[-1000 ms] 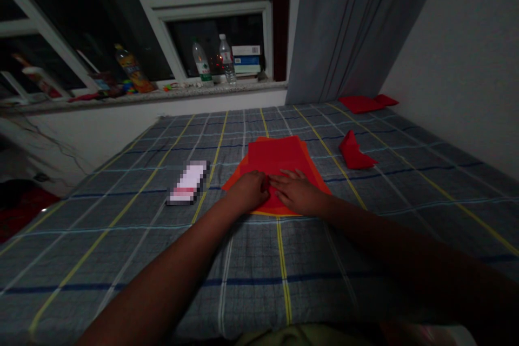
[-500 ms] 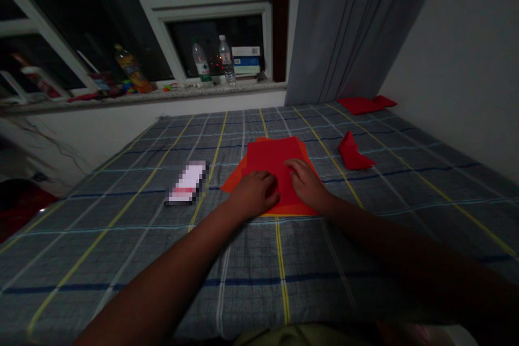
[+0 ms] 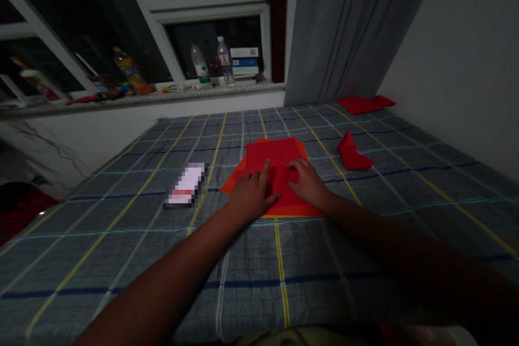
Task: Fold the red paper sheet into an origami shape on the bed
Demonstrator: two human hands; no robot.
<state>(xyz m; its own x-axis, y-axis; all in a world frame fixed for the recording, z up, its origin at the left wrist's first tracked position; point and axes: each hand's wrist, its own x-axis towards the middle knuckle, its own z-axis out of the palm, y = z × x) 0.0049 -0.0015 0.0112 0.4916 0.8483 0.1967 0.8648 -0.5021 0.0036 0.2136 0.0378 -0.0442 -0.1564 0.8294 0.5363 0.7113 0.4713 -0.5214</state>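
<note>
Red paper [image 3: 272,150] lies over orange sheets [image 3: 232,180] on the plaid cloth in front of me. My left hand [image 3: 250,194] rests on the left part of the red paper, fingers spread, with the index finger stretched forward and the thumb to the right. On the other side, my right hand [image 3: 308,183] has its fingers curled together at a folded flap of red paper [image 3: 279,175], which seems pinched at its right end. Dim light hides the exact fold lines. A folded red paper shape [image 3: 352,152] stands to the right of the stack.
A phone [image 3: 187,184] with a blurred screen lies to the left. More red paper [image 3: 360,105] sits at the far right corner. Bottles [image 3: 225,62] and stacked boxes [image 3: 244,61] stand on the windowsill [image 3: 174,96]. A grey curtain [image 3: 324,27] hangs behind the cloth-covered surface.
My left hand has opened, its index finger now reaching forward and its thumb out to the right. The right fingers have curled in more, and a flap of red paper now shows between the hands.
</note>
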